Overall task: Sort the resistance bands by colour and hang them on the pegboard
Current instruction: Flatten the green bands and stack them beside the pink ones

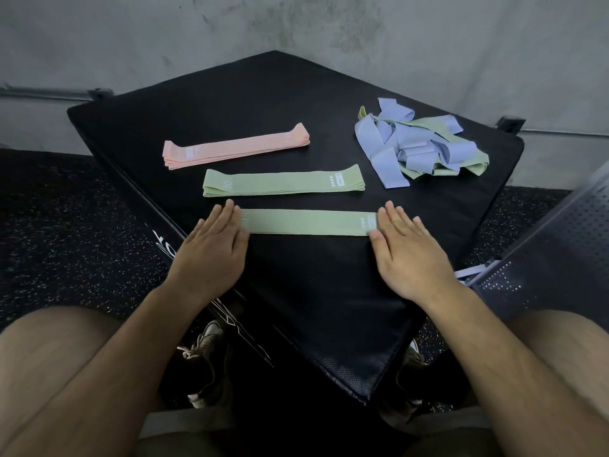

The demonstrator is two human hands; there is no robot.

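I have bare worktop [296,291] on my near side of the flat green band [306,222], where my left hand [211,245] and right hand [408,255] lie. Narrow dark strips run between that band and the green stack [283,183], and between the green stack and the pink stack [235,146]. Behind the pink stack the worktop is open to the wall [164,34]. The tangled pile [418,146] blocks the far right, and a perforated panel [560,245] stands close by the right edge.
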